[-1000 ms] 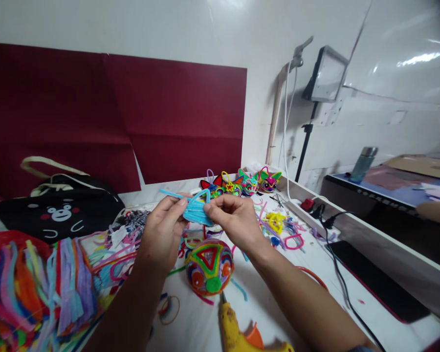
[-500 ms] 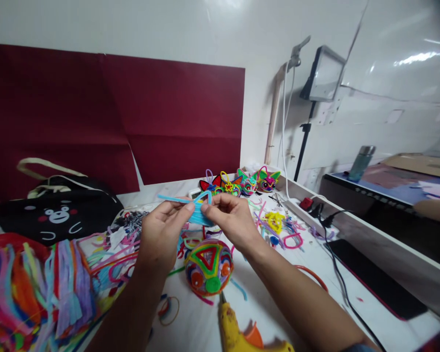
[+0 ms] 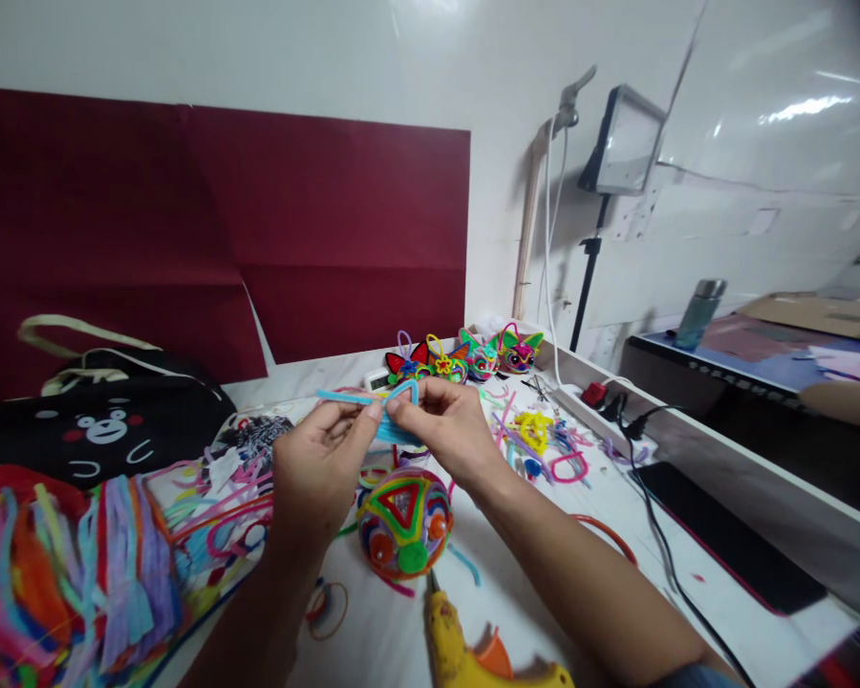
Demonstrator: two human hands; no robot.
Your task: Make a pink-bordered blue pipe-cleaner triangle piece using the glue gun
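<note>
Between my two hands is a light blue pipe cleaner, bent into a pointed loop with one straight end sticking out to the left. My left hand pinches it from the left. Close beside it, my right hand pinches the folded part, and its fingers hide some of the bends. Below the hands, a ball covered in colourful pipe cleaners rests on the table, with orange eyes and a green round nose. A yellow glue gun lies in front, its nozzle by the ball.
Bundles of pipe cleaners lie at left, by a black bag. Finished decorated balls stand at the back. A phone and a power strip with cables are at right. Another person's hand shows at the far right.
Both hands still pinch the blue pipe cleaner, with the fingertips slightly closer together. The view has shifted a little, and the other person's arm at the far right has moved.
</note>
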